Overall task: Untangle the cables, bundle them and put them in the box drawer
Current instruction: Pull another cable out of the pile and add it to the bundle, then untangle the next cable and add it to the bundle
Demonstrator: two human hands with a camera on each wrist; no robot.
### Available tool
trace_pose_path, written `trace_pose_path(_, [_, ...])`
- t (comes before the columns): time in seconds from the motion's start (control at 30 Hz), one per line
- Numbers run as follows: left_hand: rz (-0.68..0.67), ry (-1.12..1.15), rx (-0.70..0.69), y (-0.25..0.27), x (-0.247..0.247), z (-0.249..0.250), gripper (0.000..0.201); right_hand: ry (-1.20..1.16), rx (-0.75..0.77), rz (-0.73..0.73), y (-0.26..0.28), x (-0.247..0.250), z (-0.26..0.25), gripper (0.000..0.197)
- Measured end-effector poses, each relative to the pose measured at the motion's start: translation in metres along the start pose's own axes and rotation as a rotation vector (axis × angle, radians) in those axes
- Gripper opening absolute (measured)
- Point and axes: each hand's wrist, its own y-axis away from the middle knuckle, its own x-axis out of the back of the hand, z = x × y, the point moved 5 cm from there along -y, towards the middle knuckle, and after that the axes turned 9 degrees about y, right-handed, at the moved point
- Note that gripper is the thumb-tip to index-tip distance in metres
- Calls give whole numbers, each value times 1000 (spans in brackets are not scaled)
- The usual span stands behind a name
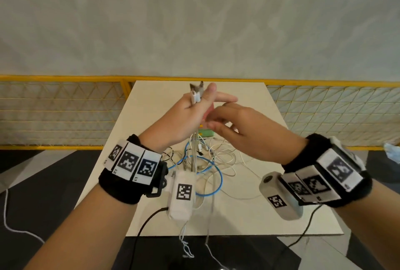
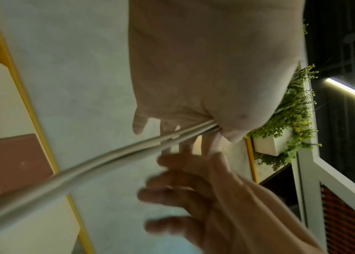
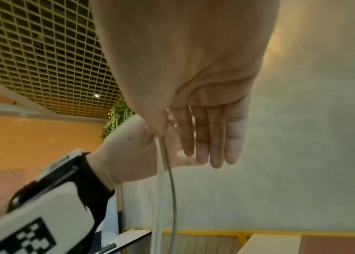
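Observation:
My left hand (image 1: 200,97) is raised above the table and pinches the two plug ends of a white cable (image 1: 195,96) between thumb and fingers. Its two strands (image 2: 106,159) run taut down to a tangle of white, blue and black cables (image 1: 207,159) on the table. My right hand (image 1: 218,120) is just right of the strands with straight, blurred fingers (image 3: 204,146). The strands (image 3: 161,180) pass by its thumb. A pink box (image 1: 209,110) with a green part (image 1: 206,133) stands behind the hands, mostly hidden.
The pale table (image 1: 259,204) has a near edge close to my wrists, and dark floor lies around it. A yellow mesh fence (image 1: 65,114) runs behind it. Black and white camera leads (image 1: 140,226) hang off the front edge. A planter with greenery (image 2: 280,123) hangs on the wall.

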Motion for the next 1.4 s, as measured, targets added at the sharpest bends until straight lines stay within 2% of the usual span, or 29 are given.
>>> trace_pose_path(0.1, [-68, -12, 30, 2, -9, 3, 52, -262, -11, -84, -7, -14, -7, 26])
trace_pose_path(0.2, [-43, -57, 85, 1, -9, 2, 52, -592, -76, -116, -8, -22, -13, 27])
trace_pose_path(0.27, [8, 24, 53, 1, -7, 4, 40, -705, -116, -107, -8, -27, -18, 26])
trace_pose_path(0.3, [50, 102, -3, 2, -3, 6, 32, -726, -136, -92, -7, -29, -18, 25])
trace_pose_path(0.37, [136, 216, -142, 2, 5, 10, 35, -730, -150, -57, -5, -34, -19, 25])
trace_pose_path(0.43, [157, 241, -208, 3, 9, 10, 17, -764, -162, -55, -4, -39, -18, 26])
trace_pose_path(0.57, [139, 129, -128, 2, 6, 4, 33, -832, -160, -78, -1, -47, -19, 28])
trace_pose_path(0.63, [82, 83, -154, 2, 3, 3, 23, -841, -161, -49, 0, -51, -18, 29])
trace_pose_path(0.67, [73, 152, -129, 2, 2, 0, 17, -855, -166, -27, -1, -52, -17, 30])
trace_pose_path(0.73, [98, 264, -44, 2, 4, -12, 39, -885, -177, 23, -4, -50, -14, 30])
trace_pose_path(0.83, [33, 128, 37, 6, -3, -24, 41, -896, -183, 63, -12, -49, -14, 24])
trace_pose_path(0.9, [64, 56, 16, 5, -3, -25, 54, -880, -151, 79, -15, -54, -15, 20])
trace_pose_path(0.97, [155, 75, -8, 2, 4, -23, 58, -832, -90, 55, -15, -65, -16, 21])
trace_pose_path(1.07, [291, 265, -38, -5, 23, -28, 49, -641, -73, -61, -9, -97, -6, 26])
trace_pose_path(1.13, [353, 364, -6, -5, 35, -36, 48, -487, -58, -186, 0, -131, 6, 24])
trace_pose_path(1.27, [390, 435, 95, -3, 49, -53, 50, -269, -23, -653, 24, -204, 34, 9])
trace_pose_path(1.3, [383, 412, 134, -3, 51, -58, 50, -220, -17, -749, 28, -214, 42, 12])
trace_pose_path(1.33, [374, 385, 174, -2, 52, -64, 51, -187, -23, -821, 29, -220, 50, 25])
trace_pose_path(1.4, [359, 339, 234, -1, 53, -77, 55, -149, -54, -854, 20, -225, 66, 39])
